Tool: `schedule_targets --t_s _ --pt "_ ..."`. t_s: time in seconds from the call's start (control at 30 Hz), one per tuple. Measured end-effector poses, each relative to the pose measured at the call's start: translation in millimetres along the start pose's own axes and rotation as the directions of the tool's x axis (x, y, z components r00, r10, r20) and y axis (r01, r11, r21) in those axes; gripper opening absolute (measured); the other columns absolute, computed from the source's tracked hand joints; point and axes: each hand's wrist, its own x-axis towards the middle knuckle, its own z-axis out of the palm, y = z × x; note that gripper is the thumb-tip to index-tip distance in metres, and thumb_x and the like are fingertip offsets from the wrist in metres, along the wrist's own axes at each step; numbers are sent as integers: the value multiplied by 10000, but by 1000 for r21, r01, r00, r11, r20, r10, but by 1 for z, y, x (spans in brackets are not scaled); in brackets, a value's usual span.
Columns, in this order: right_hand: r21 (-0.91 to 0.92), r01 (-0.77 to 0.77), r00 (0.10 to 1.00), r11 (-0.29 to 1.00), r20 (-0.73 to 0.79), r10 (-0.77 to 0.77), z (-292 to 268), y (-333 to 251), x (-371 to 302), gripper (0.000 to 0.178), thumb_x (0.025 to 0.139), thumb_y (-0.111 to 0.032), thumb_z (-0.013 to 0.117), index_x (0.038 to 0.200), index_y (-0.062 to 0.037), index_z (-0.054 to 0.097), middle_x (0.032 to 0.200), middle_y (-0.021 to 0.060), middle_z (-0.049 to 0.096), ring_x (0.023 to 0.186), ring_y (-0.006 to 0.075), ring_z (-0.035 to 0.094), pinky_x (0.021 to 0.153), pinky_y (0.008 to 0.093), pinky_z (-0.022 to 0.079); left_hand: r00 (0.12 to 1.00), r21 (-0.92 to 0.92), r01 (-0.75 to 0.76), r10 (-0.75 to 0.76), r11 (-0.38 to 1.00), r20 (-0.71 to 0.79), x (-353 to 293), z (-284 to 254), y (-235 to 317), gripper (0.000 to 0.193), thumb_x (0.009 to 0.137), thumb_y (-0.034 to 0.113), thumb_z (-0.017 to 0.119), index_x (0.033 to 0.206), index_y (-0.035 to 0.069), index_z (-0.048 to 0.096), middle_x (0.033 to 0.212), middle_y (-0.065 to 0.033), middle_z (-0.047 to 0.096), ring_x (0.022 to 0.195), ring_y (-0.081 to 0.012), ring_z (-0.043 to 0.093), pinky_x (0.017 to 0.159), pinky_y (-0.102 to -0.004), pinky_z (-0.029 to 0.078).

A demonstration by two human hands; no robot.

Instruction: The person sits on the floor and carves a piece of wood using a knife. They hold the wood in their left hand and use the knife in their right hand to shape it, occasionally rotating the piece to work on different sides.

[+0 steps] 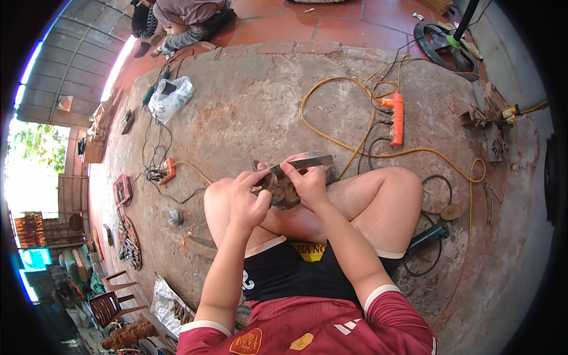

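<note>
I sit cross-legged with both hands together above my shins. A flat dark grey strip (307,162) with a straight edge slants between them, its right end slightly higher. My left hand (247,194) has its fingers closed at the strip's left end, with the thumb bent below. Thumb and fingers of my right hand (305,182) pinch the strip near its middle. Just under the strip is a brown, lumpy piece (285,194) that looks carved. My fingers and the strip partly cover it, so its full shape is hidden.
An orange power strip (397,120) with a looping yellow cord lies ahead right. By my right knee rests a dark green power tool (429,236) with a round disc. At left are an orange socket box (168,171) and a plastic bag (171,99). Another person (192,21) crouches far left.
</note>
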Motion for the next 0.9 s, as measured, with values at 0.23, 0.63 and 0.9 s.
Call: schedule_targets --t_s 0.23,0.63,0.9 --pt "-59 17 998 998 -61 -21 -18 -6 11 162 871 -170 741 833 -20 692 908 45 680 713 84 572 605 241 443 1000 -6 -5 6 1000 17 0 2 0 395 675 50 554 1034 -50 686 880 -201 662 826 -316 669 790 -360 541" --pt "-109 -53 995 993 -95 43 -19 9 12 158 872 -167 728 859 -12 699 859 45 679 708 88 576 633 256 465 999 -33 23 -24 999 -30 -2 2 2 368 673 72 546 991 -42 689 848 -205 655 789 -316 665 768 -360 538" --pt "-32 -127 990 991 -67 125 -17 8 10 205 854 -195 750 868 0 689 805 38 675 728 106 608 669 277 489 998 -61 14 -18 998 -62 -1 5 -4 361 668 72 542 976 -38 697 860 -213 667 797 -331 677 789 -365 548"
